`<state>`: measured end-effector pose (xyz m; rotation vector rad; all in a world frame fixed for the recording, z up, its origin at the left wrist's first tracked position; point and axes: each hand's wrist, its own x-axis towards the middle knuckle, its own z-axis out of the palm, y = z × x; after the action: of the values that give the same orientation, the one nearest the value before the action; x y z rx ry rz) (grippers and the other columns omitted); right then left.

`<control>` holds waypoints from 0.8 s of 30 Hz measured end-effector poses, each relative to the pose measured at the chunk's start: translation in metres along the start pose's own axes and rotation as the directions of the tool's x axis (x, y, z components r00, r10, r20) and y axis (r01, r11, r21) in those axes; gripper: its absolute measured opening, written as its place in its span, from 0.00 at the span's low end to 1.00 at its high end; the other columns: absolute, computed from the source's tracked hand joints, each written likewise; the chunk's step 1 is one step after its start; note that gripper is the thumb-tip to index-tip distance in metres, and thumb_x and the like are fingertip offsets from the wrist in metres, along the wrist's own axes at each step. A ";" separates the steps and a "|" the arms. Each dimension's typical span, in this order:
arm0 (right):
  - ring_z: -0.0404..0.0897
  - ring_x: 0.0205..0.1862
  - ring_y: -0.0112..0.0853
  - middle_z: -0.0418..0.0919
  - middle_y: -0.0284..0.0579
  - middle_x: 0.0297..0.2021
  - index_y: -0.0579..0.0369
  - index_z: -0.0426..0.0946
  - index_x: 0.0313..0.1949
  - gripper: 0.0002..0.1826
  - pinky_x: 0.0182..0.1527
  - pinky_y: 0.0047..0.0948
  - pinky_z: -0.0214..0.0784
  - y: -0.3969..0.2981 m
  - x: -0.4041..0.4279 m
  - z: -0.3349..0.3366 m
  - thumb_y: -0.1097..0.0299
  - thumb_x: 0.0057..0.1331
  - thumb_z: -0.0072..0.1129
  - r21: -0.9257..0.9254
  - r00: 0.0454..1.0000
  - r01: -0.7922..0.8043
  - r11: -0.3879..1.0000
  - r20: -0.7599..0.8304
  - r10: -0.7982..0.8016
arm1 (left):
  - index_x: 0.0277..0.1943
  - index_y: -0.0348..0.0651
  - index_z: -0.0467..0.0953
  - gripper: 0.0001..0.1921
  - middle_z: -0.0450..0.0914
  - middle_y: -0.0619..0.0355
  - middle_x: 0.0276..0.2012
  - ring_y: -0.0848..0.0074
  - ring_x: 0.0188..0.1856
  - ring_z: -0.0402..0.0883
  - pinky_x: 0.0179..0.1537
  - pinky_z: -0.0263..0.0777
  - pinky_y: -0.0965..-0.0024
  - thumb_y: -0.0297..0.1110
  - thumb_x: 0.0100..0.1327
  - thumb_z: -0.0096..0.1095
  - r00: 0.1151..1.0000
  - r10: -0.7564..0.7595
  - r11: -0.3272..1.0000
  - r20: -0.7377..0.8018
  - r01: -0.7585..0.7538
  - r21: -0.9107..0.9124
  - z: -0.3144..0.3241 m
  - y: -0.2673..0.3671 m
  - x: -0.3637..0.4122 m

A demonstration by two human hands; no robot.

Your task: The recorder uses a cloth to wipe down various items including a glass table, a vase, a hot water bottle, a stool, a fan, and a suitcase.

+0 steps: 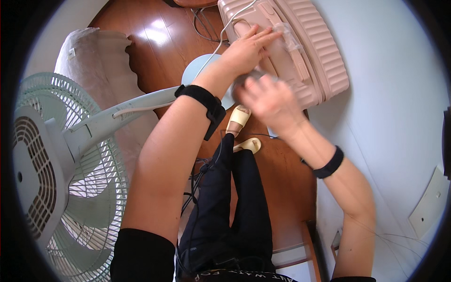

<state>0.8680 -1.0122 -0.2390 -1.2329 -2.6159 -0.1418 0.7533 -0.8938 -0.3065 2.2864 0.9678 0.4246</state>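
A pink ribbed hard-shell suitcase [282, 60] lies at the top, beside the wall. My left hand [252, 47] reaches over it, fingers spread, near a transparent wrapping [289, 37] around a long pink part. Whether the fingers touch the shell cannot be told. Just below, my right hand [269, 100] is blurred by motion, its fingers bent beside a dark grey, blurred item [250, 79]. I cannot tell whether that item is gripped. Each forearm wears a black strap.
A pale green standing fan [70, 162] fills the left, its round base [201, 68] on the wooden floor behind my left forearm. A white cable [222, 35] runs past the suitcase. Black cables [202, 169] hang by my legs. A pale covered object [105, 63] stands left; a white wall [370, 88] bounds the right.
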 end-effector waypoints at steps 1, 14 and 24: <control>0.73 0.38 0.30 0.71 0.34 0.36 0.44 0.74 0.42 0.13 0.30 0.29 0.69 0.017 -0.007 -0.006 0.66 0.55 0.51 -0.033 0.996 -0.064 0.997 -0.068 0.061 | 0.68 0.65 0.54 0.31 0.54 0.51 0.68 0.53 0.69 0.52 0.64 0.58 0.58 0.33 0.64 0.54 1.000 0.016 1.000 0.008 -0.016 -0.002 -0.004 0.004 0.005; 0.71 0.38 0.31 0.72 0.34 0.42 0.44 0.72 0.49 0.22 0.29 0.27 0.63 -0.064 -0.115 0.019 0.72 0.52 0.55 0.136 0.942 -0.319 0.938 0.157 0.297 | 0.68 0.65 0.55 0.38 0.52 0.41 0.68 0.50 0.64 0.63 0.60 0.62 0.63 0.48 0.55 0.65 0.989 -0.125 0.992 -0.080 0.127 0.022 0.008 0.018 0.002; 0.69 0.45 0.34 0.72 0.44 0.44 0.55 0.72 0.48 0.18 0.44 0.30 0.58 -0.071 -0.095 0.202 0.63 0.60 0.45 -0.570 0.936 -0.026 0.821 0.275 0.221 | 0.62 0.38 0.64 0.32 0.66 0.39 0.59 0.49 0.64 0.61 0.62 0.58 0.59 0.40 0.57 0.65 0.956 0.146 0.989 -0.254 -0.150 0.005 -0.004 0.003 -0.028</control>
<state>0.8350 -1.0896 -0.4574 -1.7462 -2.8677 -0.7992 0.7336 -0.9144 -0.3032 2.3389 0.9124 0.8023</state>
